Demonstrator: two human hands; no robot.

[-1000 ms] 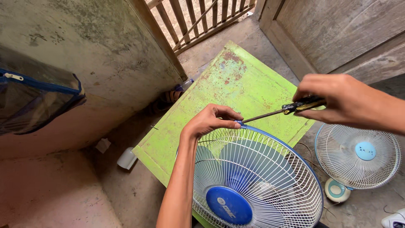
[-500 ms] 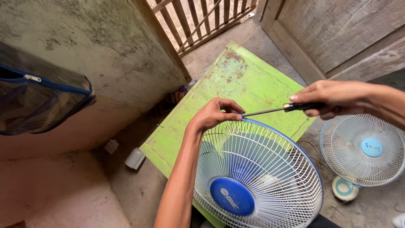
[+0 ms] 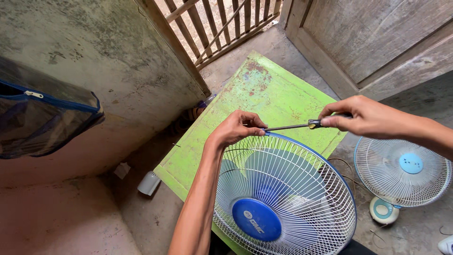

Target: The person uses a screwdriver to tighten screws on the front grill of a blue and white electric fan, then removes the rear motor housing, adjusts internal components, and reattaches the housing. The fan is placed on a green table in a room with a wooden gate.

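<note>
The right hand (image 3: 363, 115), clamped on the screwdriver (image 3: 295, 126), has dropped its tip to the fan (image 3: 283, 198) rim, where the left hand (image 3: 236, 127) pinches, over the table (image 3: 278, 94).

My left hand (image 3: 238, 127) pinches the top rim of the white fan grille (image 3: 283, 198) at twelve o'clock, while my right hand (image 3: 363, 115), toward two o'clock, holds a screwdriver (image 3: 292, 126) whose tip meets that rim.
</note>
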